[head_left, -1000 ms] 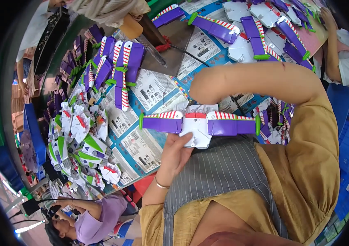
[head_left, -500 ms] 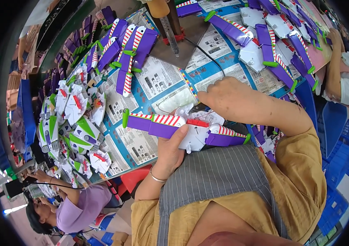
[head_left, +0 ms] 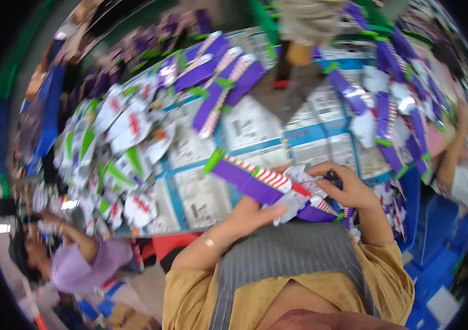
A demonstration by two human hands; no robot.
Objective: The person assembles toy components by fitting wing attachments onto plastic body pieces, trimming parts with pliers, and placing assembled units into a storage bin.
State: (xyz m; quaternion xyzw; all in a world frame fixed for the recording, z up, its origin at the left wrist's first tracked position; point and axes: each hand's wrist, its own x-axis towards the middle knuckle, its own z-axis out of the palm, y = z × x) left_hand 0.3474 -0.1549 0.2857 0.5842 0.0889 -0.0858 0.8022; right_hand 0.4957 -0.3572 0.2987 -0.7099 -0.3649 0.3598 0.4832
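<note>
In front of my apron is a toy wing pack [head_left: 269, 179], tilted down to the right, with purple wings, red-and-white striped edges, a green tip and a white body with a red part. My left hand [head_left: 250, 214] grips it from below, thumb on the white body. On the pack's right side my right hand [head_left: 352, 190] has its fingers curled at the white body's edge. A small dark patch shows between its thumb and forefinger; motion blur hides what it is.
White-and-green toy shells [head_left: 118, 176] are heaped on the left of the paper-covered table [head_left: 203, 192]. More purple wings [head_left: 228, 82] lie at the back, and winged packs [head_left: 393, 110] are piled at right. A stand [head_left: 294, 77] rises at the far middle. Co-workers sit left [head_left: 91, 258] and right [head_left: 467, 159].
My right hand has come down from above the table to the pack's right side. The pack has tilted and shifted right in the view, which has also turned and blurred.
</note>
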